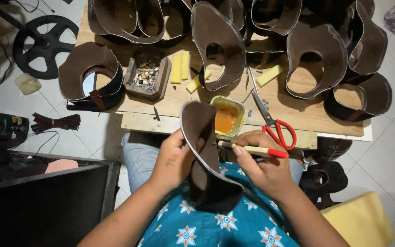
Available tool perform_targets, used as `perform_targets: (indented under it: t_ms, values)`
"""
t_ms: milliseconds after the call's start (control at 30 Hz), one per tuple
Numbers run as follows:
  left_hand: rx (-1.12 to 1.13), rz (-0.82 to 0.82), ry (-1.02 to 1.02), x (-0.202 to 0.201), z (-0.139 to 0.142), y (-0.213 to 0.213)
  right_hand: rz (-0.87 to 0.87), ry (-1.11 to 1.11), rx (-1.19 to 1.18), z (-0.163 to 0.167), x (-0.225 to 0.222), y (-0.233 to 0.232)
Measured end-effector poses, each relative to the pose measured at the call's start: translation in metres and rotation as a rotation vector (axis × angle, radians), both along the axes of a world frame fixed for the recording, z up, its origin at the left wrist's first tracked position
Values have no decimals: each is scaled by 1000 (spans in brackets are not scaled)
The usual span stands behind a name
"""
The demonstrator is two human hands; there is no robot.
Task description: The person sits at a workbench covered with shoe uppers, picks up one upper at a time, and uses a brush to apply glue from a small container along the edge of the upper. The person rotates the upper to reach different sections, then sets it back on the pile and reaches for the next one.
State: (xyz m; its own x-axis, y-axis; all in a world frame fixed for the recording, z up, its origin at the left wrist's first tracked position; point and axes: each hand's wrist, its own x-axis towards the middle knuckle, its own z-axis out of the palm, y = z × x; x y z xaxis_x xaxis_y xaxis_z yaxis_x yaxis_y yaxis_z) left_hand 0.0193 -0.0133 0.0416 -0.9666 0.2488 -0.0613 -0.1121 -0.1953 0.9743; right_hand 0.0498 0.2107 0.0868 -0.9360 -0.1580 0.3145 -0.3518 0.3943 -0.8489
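My left hand [175, 158] grips a curved dark brown leather piece [202, 137] with a pale edge, held upright over my lap. My right hand [261, 160] holds a small brush [258, 150] with a cream handle and red end, its tip resting against the leather's inner face. Just beyond the leather sits a square yellow tub of orange glue [227, 116] on the front edge of the wooden table [298, 114]. Red-handled scissors [275, 126] lie to the right of the tub.
Many curved brown leather pieces [316, 59] crowd the table. A small wooden box [146, 73] of butts and yellow foam strips [180, 67] lie mid-table. A black wheel [42, 43] and a bundle of dark strips [56, 122] rest on the tiled floor at left.
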Motion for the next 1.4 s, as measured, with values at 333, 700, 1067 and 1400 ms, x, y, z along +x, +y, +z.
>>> perform_targets:
  t_ms: [333, 700, 1067, 1400]
  values:
    - [-275, 15, 261, 1, -30, 5, 15, 152, 90, -7, -9, 1]
    - [-227, 143, 248, 3, -15, -15, -134, 258, 550, -57, -81, 6]
    - [-158, 135, 157, -2, -13, -19, -245, 193, 442, -24, -41, 18]
    - [-22, -65, 89, -12, -13, 8, -174, -250, -49, -24, -15, 16]
